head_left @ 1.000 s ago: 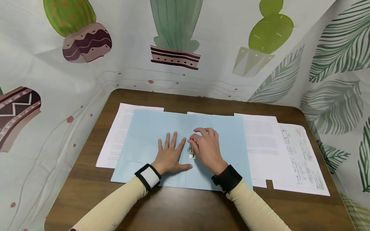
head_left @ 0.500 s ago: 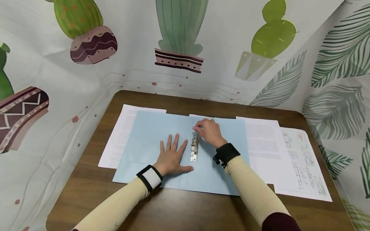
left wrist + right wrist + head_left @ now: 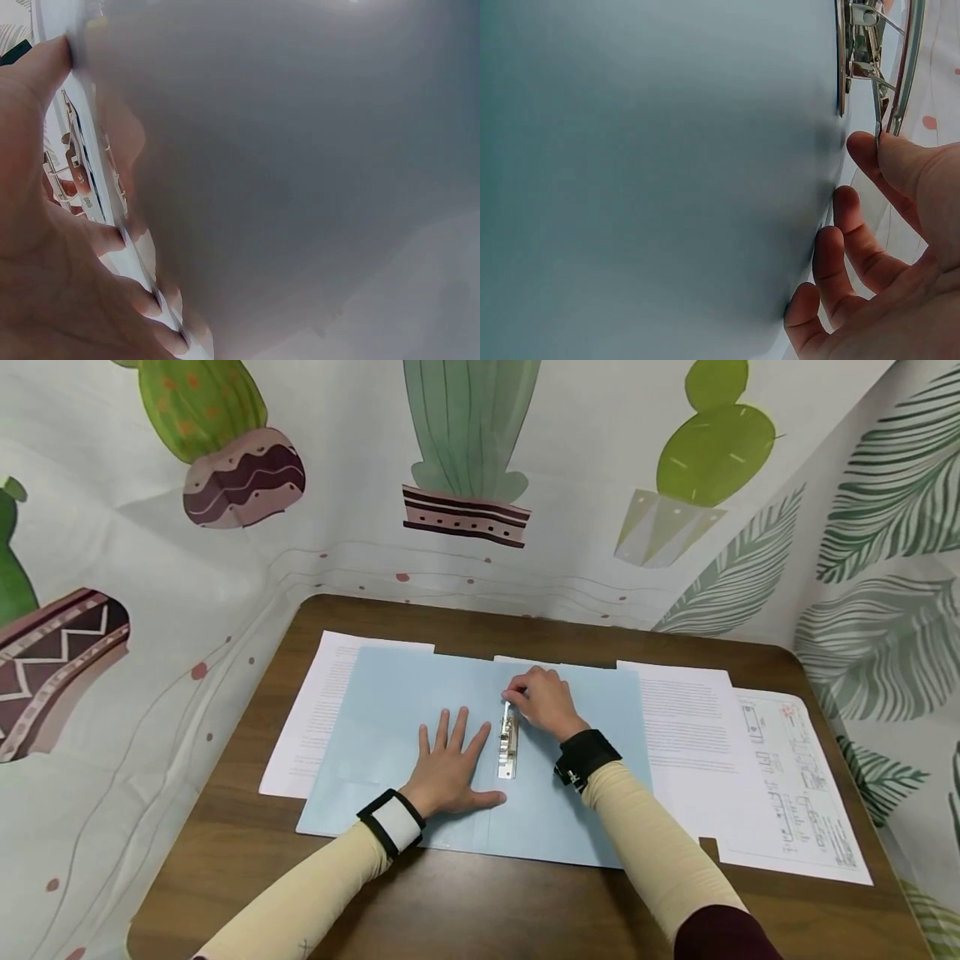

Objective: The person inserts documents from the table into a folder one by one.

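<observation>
A light blue file folder [image 3: 382, 693] lies spread out on the wooden table. Along its middle fold sits a silver metal lever clip [image 3: 507, 752]. My left hand [image 3: 442, 772] rests flat on the folder, fingers spread, just left of the clip. At the clip's far end, my right hand [image 3: 547, 702] pinches the tip of the lever between thumb and index finger. The right wrist view shows the lever [image 3: 880, 112] raised off the clip's base, with the other fingertips right at the folder's surface. In the left wrist view the clip [image 3: 71, 154] shows past my thumb.
Printed sheets [image 3: 307, 727] stick out from under the folder's left side. More text pages [image 3: 686, 718] lie under its right side, partly over a sheet with diagrams [image 3: 810, 793]. The brown table [image 3: 465, 902] shows around them, with a cactus-print cloth [image 3: 360, 468] behind.
My right hand has moved from over the clip to its far end, uncovering it, and now pinches the lever tip. My left hand has stayed flat in place.
</observation>
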